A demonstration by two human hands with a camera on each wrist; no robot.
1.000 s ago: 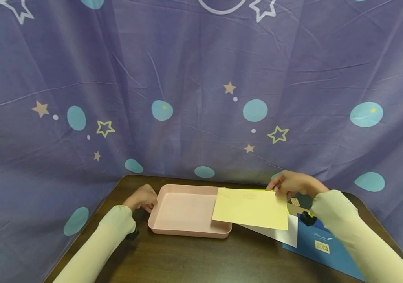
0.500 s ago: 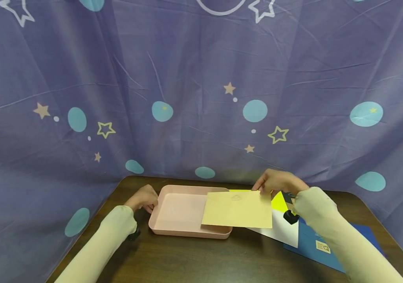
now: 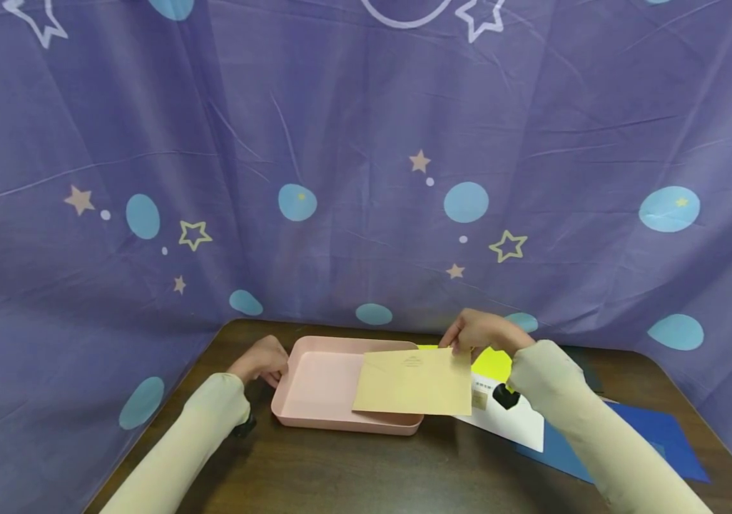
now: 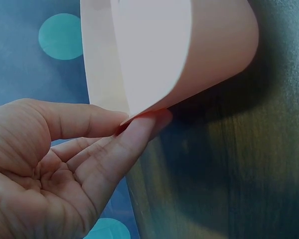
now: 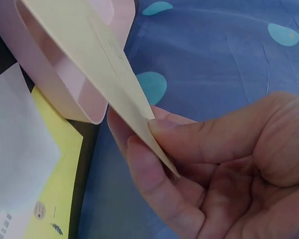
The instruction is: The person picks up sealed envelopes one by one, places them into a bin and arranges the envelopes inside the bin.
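A shallow pink tray (image 3: 317, 382) with rounded corners stands on the table. At its left rim, my left hand (image 3: 266, 359) pinches the wall between thumb and fingers; the left wrist view shows this hand (image 4: 70, 159) from close by. My right hand (image 3: 483, 332) pinches a tan envelope (image 3: 414, 382) near its upper right corner. The envelope overlaps the right part of the tray and hangs partly past its right wall. In the right wrist view the thumb of the hand (image 5: 204, 159) lies on the envelope's printed face, with the fingers behind it.
Right of the tray lie a white envelope (image 3: 520, 421), a bright yellow envelope (image 3: 493, 363) and blue envelopes (image 3: 658, 432), overlapping each other on the dark wooden table (image 3: 340, 471). A purple patterned curtain (image 3: 366, 143) hangs right behind the table.
My right hand has moved left with the tan envelope, bringing it further over the tray. More of the yellow, white and blue envelopes shows now. My left hand stays at the tray's rim.
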